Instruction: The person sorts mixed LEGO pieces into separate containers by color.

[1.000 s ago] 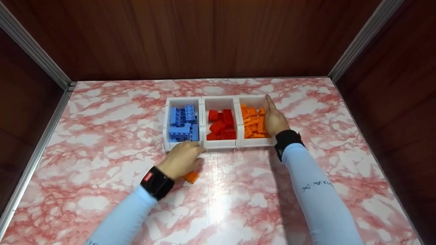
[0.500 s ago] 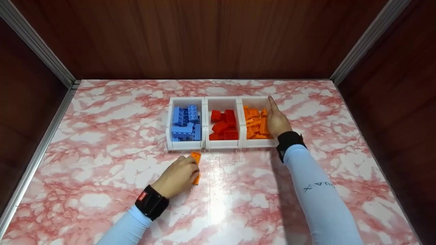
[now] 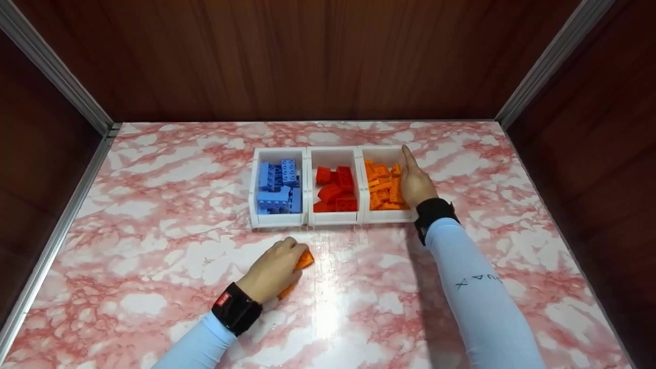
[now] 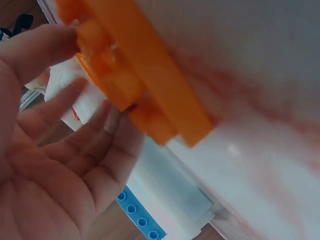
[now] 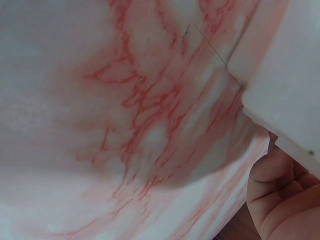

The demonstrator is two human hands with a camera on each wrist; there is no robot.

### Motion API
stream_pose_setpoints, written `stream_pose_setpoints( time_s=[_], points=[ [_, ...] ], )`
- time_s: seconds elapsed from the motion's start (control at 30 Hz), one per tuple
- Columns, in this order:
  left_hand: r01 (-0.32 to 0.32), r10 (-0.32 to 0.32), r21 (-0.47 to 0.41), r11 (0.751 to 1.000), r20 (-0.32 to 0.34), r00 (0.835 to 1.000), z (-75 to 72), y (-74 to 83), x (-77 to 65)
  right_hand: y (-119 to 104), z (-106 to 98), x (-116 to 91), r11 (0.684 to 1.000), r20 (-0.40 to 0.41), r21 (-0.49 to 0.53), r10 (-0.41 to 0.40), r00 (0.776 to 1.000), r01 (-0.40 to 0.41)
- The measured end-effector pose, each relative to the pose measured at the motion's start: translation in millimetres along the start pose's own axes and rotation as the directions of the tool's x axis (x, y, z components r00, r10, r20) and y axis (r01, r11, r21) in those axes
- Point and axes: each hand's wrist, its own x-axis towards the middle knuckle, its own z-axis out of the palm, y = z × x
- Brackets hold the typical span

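Observation:
My left hand (image 3: 274, 271) holds a long orange toy brick (image 3: 306, 260) low over the table, in front of the bins. Its fingers hide the brick's middle, so only the two ends show in the head view. Seen from the left wrist, the studded orange brick (image 4: 165, 80) lies between thumb and fingertips. My right hand (image 3: 417, 184) rests along the right wall of the bin of orange bricks (image 3: 387, 217), one finger stretched out along the rim. In the right wrist view, bent fingers (image 5: 270, 167) touch the lower edge of the white bin (image 5: 295, 85).
Left of the orange bricks' bin stand a white bin (image 3: 333, 218) with red bricks and another white bin (image 3: 279, 220) with blue bricks, joined in a row. The marbled pink table (image 3: 169, 205) is bounded by dark wood panels (image 3: 307, 61).
My left hand has drawn back from the blue bin's front edge, picked up the orange brick and turned it, its far end swinging rightward. The right hand stays at its bin.

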Motion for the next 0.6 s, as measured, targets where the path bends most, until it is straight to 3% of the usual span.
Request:
stream_pose_setpoints(
  time_s=[0.1,0.23,0.43,0.6],
  points=[
    [-0.009,0.009,0.024,1.0,0.015,1.0,-7.7,3.8,9.1,0.3,-1.7,0.8,1.0,0.011,0.013,0.017,1.0,-0.017],
    [-0.094,0.094,0.018,0.995,0.013,0.995,-24.9,17.1,36.0,1.9,-3.4,1.2,0.999,0.013,0.024,0.022,1.0,-0.022],
    [-0.201,0.2,0.011,0.98,0.027,0.979,-51.5,46.8,105.9,6.0,-0.5,0.6,1.0,-0.005,0.008,-0.017,1.0,0.017],
    [-0.228,0.227,0.007,0.974,0.065,0.972,-60.5,66.7,172.0,3.2,2.1,1.1,0.999,-0.005,0.004,-0.041,0.999,0.041]
  ],
)
